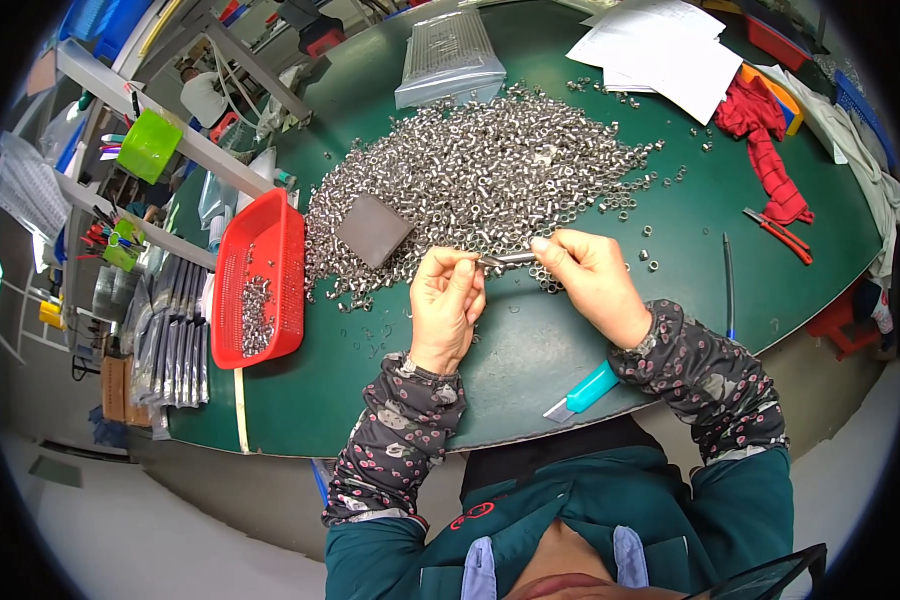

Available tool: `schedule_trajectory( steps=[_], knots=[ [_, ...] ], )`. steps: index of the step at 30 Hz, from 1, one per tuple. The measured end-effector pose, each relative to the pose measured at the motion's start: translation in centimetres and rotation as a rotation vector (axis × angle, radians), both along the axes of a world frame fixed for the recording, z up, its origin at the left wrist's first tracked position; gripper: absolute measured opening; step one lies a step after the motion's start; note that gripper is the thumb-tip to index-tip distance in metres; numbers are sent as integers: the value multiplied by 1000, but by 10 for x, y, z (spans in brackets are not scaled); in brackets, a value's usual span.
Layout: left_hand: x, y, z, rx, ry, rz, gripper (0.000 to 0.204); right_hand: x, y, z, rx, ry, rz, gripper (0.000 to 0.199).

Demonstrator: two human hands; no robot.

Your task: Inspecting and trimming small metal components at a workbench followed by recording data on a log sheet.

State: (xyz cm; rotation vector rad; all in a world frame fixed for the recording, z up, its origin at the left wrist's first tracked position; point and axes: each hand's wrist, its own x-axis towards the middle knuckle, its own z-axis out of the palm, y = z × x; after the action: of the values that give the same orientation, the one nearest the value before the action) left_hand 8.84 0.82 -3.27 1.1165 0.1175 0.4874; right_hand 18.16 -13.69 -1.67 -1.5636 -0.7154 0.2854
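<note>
We see a slim silvery metal rod (pixel 510 260), level, above the green table, just before the heap of small shiny metal nuts (pixel 480 180).

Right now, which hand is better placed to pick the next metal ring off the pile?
Left hand: it sits at the ring pile's near edge, only touching the thin metal tool, which the right hand pinches.
</note>
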Motion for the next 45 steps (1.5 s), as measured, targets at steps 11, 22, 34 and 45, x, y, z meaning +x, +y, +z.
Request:
schedule_trajectory(
  steps=[11, 22, 34, 45],
  knots=[
    [0, -1, 0, 37, -53, 24, 8, 6, 3, -10, 97, 322, 146, 41],
    [-1, 8, 0, -208, -28, -107, 14, 5, -1, 11, 71, -676, -121, 8],
    [-2, 7, 0, -131, 44, -95, 10, 3, -1, 11, -12, -771, -104, 13],
    [-4, 6, 3, 11, -7, -13, 10, 3, -2, 8, -22, -464, 1, 26]
  ],
)
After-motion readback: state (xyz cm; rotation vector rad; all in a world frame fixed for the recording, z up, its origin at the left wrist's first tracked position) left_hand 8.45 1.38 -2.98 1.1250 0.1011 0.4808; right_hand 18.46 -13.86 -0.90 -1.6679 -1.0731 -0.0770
